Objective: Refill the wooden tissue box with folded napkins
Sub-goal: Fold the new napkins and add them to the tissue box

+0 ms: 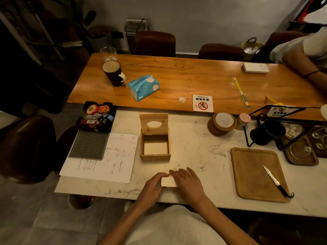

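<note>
1. Left hand (153, 186) and right hand (188, 183) press a folded napkin (169, 181) flat on the marble worktop (203, 156), fingers closed over its edges.
2. Beyond, the wooden tissue box (155, 145) stands open, lid upright, napkins inside.

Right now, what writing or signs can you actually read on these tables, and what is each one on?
"NO SMOKING", upside down from here, above a crossed-out cigarette symbol: white sticker on the wooden table.
Handwriting on the paper sheet: too small to read.
Small pale logo sticker: blurred.
Print on the chopstick sleeve: unreadable.
Card in the black wire stand: blurred.
Red round tin label: blurred.
</note>
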Motion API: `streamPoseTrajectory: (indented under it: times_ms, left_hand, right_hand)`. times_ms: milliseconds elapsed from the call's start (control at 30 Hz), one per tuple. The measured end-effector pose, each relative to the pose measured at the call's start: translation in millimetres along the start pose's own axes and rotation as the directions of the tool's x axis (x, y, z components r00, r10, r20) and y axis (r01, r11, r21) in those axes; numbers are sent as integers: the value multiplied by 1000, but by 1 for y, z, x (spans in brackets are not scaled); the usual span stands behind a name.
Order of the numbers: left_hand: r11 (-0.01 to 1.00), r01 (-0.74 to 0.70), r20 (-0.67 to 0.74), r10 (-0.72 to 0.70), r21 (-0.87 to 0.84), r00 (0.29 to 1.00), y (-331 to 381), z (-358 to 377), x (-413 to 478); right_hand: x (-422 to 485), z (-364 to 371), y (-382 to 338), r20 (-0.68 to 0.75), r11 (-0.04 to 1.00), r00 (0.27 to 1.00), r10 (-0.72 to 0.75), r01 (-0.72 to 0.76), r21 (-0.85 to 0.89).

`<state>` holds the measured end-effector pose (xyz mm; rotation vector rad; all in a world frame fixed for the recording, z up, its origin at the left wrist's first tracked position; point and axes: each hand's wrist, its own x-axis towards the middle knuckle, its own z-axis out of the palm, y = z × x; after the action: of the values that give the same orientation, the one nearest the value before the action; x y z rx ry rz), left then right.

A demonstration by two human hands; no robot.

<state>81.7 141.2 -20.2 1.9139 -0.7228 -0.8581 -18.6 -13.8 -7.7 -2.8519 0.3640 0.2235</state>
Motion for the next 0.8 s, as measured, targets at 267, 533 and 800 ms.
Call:
streamPoseTrajectory:
  times_ms: [267, 533, 800]
  left_hand:
    - [1000, 14, 75, -16, 16, 997, 9, -13, -3]
    - [996, 91, 2, -91, -21, 996, 4, -48, -3]
    - [935, 152, -234, -234, -321, 944, 27, -102, 46]
  right_hand:
    - [11, -15, -19, 145, 997, 987, 71, -69, -19]
    - [16, -28, -29, 262, 936, 946, 189, -254, 243]
    - [34, -67, 9, 371, -889, 922, 115, -71, 452]
